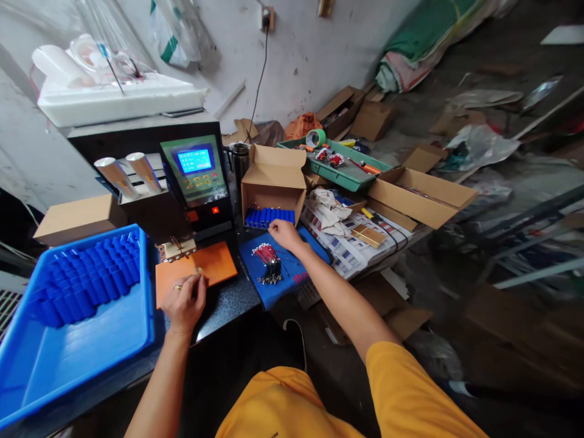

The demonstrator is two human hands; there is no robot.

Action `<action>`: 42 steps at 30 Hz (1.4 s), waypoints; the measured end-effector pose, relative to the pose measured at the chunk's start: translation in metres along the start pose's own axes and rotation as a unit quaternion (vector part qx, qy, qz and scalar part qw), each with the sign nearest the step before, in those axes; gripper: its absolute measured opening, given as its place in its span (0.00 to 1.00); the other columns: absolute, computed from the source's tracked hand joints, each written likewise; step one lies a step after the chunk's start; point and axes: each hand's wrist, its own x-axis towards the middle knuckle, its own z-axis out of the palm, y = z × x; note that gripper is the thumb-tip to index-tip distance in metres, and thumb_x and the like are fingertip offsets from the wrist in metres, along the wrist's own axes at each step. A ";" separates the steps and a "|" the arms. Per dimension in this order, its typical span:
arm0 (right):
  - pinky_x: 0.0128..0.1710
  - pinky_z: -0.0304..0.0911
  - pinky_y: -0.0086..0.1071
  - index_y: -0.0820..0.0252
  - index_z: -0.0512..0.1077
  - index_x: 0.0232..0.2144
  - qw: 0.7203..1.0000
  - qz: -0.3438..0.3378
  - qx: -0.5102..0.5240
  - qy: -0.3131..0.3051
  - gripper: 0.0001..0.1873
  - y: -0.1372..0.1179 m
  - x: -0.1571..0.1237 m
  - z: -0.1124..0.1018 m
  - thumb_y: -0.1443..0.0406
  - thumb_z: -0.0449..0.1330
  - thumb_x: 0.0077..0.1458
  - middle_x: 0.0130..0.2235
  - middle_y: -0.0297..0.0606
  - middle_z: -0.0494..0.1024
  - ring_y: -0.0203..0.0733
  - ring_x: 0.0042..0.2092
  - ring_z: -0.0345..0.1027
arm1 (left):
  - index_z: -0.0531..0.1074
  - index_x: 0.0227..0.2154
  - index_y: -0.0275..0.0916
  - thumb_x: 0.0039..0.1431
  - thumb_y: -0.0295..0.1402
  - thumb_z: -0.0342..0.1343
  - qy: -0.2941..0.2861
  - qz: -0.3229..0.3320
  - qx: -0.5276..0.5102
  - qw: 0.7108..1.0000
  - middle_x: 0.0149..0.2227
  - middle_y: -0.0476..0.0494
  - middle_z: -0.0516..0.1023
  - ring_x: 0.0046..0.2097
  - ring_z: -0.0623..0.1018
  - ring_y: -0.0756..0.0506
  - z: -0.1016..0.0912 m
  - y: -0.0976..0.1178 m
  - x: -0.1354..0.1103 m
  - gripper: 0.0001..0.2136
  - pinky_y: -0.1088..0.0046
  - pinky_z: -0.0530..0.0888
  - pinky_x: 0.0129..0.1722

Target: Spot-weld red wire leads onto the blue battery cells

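My left hand (185, 299) rests on an orange board (214, 263) in front of a spot-welding machine (196, 176). Its fingers are pinched around a small metal piece I cannot make out. My right hand (283, 233) reaches forward to an open cardboard box (272, 182) lying on its side with blue cylindrical cells (269, 216) stacked inside. The fingers curl at the cells' front edge; whether they grip one is hidden. A bundle of red-tipped wires (270, 263) lies on a blue mat (292, 274) just below that hand.
A blue plastic tray (68, 353) at left holds rows of blue cells (86, 280). Cardboard boxes (422, 194), a green tray (342, 173) with tools, a cloth (329, 210) and printed sheets (351, 243) crowd the right. A black flask (240, 161) stands behind the box.
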 end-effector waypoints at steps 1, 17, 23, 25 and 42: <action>0.39 0.63 0.29 0.63 0.79 0.35 0.999 0.013 0.018 -0.027 0.10 0.005 -0.004 0.002 0.68 0.56 0.59 0.35 0.40 0.81 0.41 0.38 0.72 | 0.74 0.34 0.37 0.60 0.32 0.58 -0.002 -0.001 -0.001 1.000 0.31 0.42 0.81 0.32 0.79 0.47 0.000 0.000 0.000 0.04 0.73 0.70 0.33; 0.29 0.56 0.27 0.62 0.72 0.16 0.983 0.025 0.176 -0.044 0.09 0.016 -0.019 0.030 0.71 0.61 0.45 0.21 0.33 0.74 0.36 0.27 0.66 | 0.74 0.34 0.37 0.59 0.30 0.60 0.029 0.036 0.029 0.998 0.31 0.42 0.81 0.31 0.79 0.47 -0.002 0.006 0.005 0.03 0.74 0.71 0.31; 0.24 0.53 0.26 0.61 0.70 0.17 0.923 0.094 0.372 0.018 0.09 0.018 -0.026 0.016 0.65 0.62 0.45 0.17 0.28 0.66 0.32 0.21 0.58 | 0.75 0.34 0.37 0.60 0.32 0.59 0.008 0.005 0.027 1.000 0.31 0.42 0.81 0.32 0.79 0.47 0.000 0.003 0.000 0.04 0.73 0.71 0.32; 0.20 0.49 0.25 0.60 0.68 0.19 0.886 0.114 0.450 0.025 0.12 0.015 -0.028 0.008 0.60 0.63 0.46 0.15 0.25 0.60 0.30 0.19 0.52 | 0.75 0.34 0.37 0.60 0.33 0.58 0.002 -0.002 0.024 1.000 0.31 0.42 0.81 0.32 0.79 0.47 0.000 0.002 -0.001 0.04 0.73 0.71 0.32; 0.16 0.42 0.23 0.58 0.64 0.22 0.770 0.082 0.618 0.140 0.18 -0.057 -0.042 -0.013 0.53 0.66 0.42 0.17 0.23 0.57 0.27 0.18 0.48 | 0.77 0.39 0.38 0.60 0.42 0.57 -0.023 -0.233 -0.245 0.941 0.34 0.44 0.80 0.32 0.77 0.48 -0.014 0.037 0.020 0.13 0.73 0.74 0.30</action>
